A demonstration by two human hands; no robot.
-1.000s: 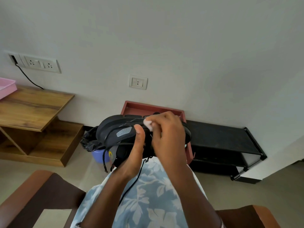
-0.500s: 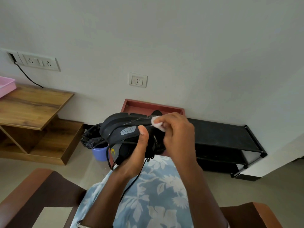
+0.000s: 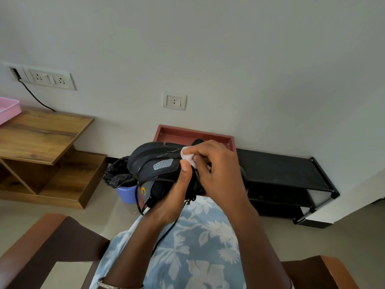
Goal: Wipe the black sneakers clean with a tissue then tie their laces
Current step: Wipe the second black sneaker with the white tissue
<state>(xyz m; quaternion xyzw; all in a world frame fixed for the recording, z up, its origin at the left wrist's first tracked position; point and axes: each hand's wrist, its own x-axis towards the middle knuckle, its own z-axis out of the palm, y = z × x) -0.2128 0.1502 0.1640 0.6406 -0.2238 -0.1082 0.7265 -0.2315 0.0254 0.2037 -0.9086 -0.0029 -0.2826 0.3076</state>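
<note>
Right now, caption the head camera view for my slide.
Left hand grips a black sneaker while right hand presses a white tissue against it.

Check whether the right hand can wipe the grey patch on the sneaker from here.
Probably yes. The right hand pinches the tissue beside the grey patch, which lies bare on the sneaker; only the thumb of the left hand sits close by.

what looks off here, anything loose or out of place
Only the laces of the black sneaker: they hang loose and untied below it, one trailing over the lap. Otherwise nothing stands out; the right hand presses the tissue to it.
</note>
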